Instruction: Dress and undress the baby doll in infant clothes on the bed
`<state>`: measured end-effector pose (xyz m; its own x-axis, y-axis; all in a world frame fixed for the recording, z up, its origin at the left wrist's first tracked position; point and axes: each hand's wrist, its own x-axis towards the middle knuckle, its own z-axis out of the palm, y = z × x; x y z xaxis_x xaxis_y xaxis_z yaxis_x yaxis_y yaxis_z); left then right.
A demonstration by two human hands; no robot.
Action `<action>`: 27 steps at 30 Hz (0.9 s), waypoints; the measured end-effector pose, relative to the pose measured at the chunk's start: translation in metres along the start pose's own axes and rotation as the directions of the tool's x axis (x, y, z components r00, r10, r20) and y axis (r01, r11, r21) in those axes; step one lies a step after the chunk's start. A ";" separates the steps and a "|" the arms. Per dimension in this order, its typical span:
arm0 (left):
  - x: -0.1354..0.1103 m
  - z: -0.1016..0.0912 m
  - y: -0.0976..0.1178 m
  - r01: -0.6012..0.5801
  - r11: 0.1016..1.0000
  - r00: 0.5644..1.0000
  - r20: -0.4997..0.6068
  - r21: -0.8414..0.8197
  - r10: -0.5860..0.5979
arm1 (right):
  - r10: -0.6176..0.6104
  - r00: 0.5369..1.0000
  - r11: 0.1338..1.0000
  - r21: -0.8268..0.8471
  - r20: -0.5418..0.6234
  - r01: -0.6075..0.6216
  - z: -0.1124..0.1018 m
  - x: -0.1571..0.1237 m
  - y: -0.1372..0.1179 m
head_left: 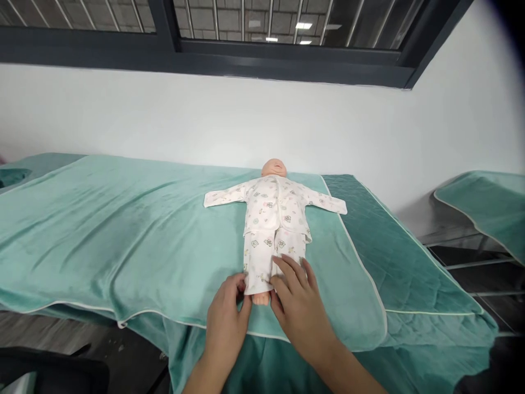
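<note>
There are two hands [226,309] [302,307], one doll [273,167], one printed top [266,207], one pair of trousers [260,256] and one window frame [287,63].

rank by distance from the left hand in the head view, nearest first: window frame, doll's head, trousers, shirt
Nearest to the left hand first:
1. Trousers, right at the hand.
2. Shirt, just beyond the trousers.
3. Doll's head, past the shirt's collar end.
4. Window frame, high up at the back.

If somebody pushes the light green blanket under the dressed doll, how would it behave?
The blanket is probably floppy: it lies in wrinkles and its front edge waves. It may bunch near the dressed doll, which lies on it.
</note>
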<state>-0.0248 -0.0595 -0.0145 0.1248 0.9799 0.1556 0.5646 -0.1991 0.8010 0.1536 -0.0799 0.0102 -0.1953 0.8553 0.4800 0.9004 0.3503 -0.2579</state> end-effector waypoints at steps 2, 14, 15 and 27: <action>0.000 -0.004 0.003 -0.019 0.999 1.000 0.012 -0.038 0.020 | -0.024 1.000 1.000 0.012 -0.009 0.024 -0.002 0.002 0.001; -0.008 -0.003 -0.002 -0.123 0.992 0.987 -0.098 0.034 0.126 | -0.068 0.997 0.982 0.176 -0.029 0.072 -0.016 -0.014 0.009; -0.008 -0.004 0.000 -0.154 0.987 0.979 -0.127 0.051 0.159 | -0.043 0.998 0.979 0.199 -0.036 0.050 -0.016 -0.018 0.012; 0.007 0.023 0.051 -0.457 0.804 0.878 0.052 0.381 0.475 | 0.304 0.945 0.895 0.376 -0.118 -0.240 -0.002 -0.055 0.036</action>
<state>0.0233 -0.0630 0.0141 0.4205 0.7657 0.4867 0.7076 -0.6126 0.3522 0.1973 -0.1148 -0.0240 0.1348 0.8698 0.4747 0.7063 0.2517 -0.6617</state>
